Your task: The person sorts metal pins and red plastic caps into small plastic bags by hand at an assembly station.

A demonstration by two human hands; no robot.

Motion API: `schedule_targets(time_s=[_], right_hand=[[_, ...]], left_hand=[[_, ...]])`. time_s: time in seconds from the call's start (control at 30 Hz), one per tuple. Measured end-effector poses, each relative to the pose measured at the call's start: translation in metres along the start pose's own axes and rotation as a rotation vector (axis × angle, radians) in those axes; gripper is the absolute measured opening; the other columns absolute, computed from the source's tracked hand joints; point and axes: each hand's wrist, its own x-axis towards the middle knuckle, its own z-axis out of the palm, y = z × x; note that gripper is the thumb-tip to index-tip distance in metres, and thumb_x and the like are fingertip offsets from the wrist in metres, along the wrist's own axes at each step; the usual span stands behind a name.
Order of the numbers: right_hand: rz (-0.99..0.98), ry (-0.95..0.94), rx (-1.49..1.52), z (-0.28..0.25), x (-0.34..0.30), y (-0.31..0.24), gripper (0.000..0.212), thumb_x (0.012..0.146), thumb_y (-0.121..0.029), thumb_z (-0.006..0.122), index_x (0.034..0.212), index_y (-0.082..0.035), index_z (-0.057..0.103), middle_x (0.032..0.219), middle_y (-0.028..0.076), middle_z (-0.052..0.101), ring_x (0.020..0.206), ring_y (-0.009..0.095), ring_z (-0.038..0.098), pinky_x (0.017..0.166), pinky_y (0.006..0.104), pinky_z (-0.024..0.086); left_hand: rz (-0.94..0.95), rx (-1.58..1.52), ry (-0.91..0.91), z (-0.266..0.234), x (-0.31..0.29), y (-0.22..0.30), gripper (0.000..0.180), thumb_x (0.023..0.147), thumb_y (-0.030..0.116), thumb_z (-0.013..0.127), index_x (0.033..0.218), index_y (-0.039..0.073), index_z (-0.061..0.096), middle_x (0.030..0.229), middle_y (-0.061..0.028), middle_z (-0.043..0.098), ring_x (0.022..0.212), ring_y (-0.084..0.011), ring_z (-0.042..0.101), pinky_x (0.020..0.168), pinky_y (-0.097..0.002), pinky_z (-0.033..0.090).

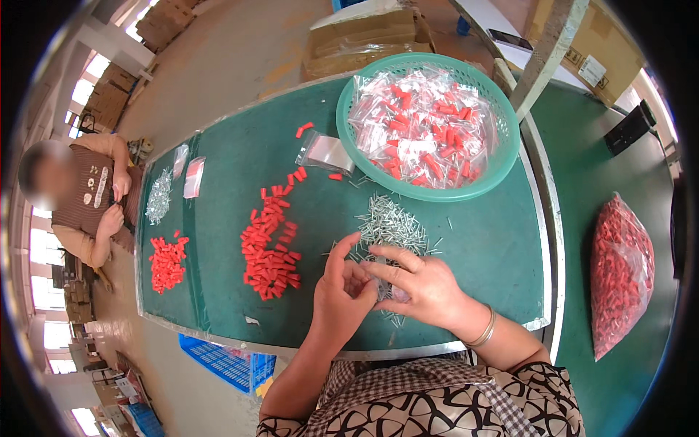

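Observation:
My two hands meet at the near edge of a pile of small silvery screws or nails [393, 224] on the green tabletop. My right hand [426, 288] pinches a small clear plastic bag [399, 293], mostly hidden by the fingers. Against it comes my left hand [342, 284], its index finger raised and the other fingers curled in; what these hold is hidden. Left of the hands lies a long heap of red plastic plugs [269, 251]. Beyond the metal pile, a stack of flat clear bags [325, 153] rests beside the green basket.
A round green basket [346, 146] holds many filled bags at the far right. Across the table's left end sits a person [91, 189], near more red plugs [168, 264] and metal pieces [159, 197]. A metal post [550, 58] and a sack of red plugs [621, 277] stand right.

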Motion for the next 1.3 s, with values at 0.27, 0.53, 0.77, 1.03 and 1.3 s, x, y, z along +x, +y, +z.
schedule_targets(time_s=[0.27, 0.53, 0.77, 1.03, 1.3], right_hand=[[0.033, 0.037, 0.171, 0.006, -0.001, 0.007, 0.051, 0.066, -0.023, 0.082, 0.111, -0.011, 0.064, 0.110, 0.009, 0.063, 0.084, 0.028, 0.067, 0.070, 0.0367, 0.055], [0.109, 0.039, 0.334, 0.008, -0.002, 0.004, 0.049, 0.067, -0.023, 0.083, 0.110, -0.009, 0.065, 0.100, 0.010, 0.066, 0.089, 0.029, 0.065, 0.076, 0.0370, 0.054], [0.142, -0.029, 0.407, 0.012, -0.003, 0.002, 0.047, 0.065, -0.013, 0.085, 0.108, -0.006, 0.066, 0.094, 0.010, 0.068, 0.086, 0.025, 0.066, 0.077, 0.0338, 0.053], [0.276, -0.013, 0.870, 0.017, -0.011, 0.003, 0.042, 0.072, 0.002, 0.078, 0.111, -0.001, 0.064, 0.099, 0.009, 0.065, 0.095, 0.017, 0.062, 0.083, 0.0299, 0.050], [0.347, 0.003, 0.912, 0.012, -0.010, 0.002, 0.042, 0.072, 0.001, 0.079, 0.111, -0.006, 0.064, 0.099, 0.006, 0.066, 0.094, 0.015, 0.063, 0.084, 0.0290, 0.049]], left_hand=[[-0.019, -0.038, -0.053, -0.003, 0.000, 0.000, 0.066, 0.077, -0.005, 0.063, 0.137, 0.007, 0.040, 0.070, 0.0009, 0.054, 0.063, -0.0045, 0.051, 0.060, -0.0206, 0.045], [0.524, 0.288, 0.008, -0.019, -0.007, -0.012, 0.035, 0.076, -0.010, 0.061, 0.107, 0.006, 0.065, 0.080, -0.0057, 0.058, 0.070, -0.0136, 0.058, 0.060, -0.0261, 0.045], [0.261, 0.506, -0.197, -0.021, -0.016, 0.001, 0.021, 0.075, 0.003, 0.067, 0.095, 0.010, 0.069, 0.079, -0.0067, 0.057, 0.071, -0.0229, 0.060, 0.061, -0.0333, 0.049], [0.449, 0.310, -0.055, -0.022, -0.018, 0.004, 0.016, 0.080, 0.004, 0.068, 0.096, 0.007, 0.065, 0.083, -0.0072, 0.060, 0.070, -0.0261, 0.059, 0.060, -0.0356, 0.049], [0.323, 0.693, 0.313, -0.088, 0.054, -0.060, 0.014, 0.079, 0.003, 0.066, 0.093, 0.003, 0.066, 0.089, -0.0114, 0.063, 0.079, -0.0300, 0.062, 0.070, -0.0379, 0.050]])
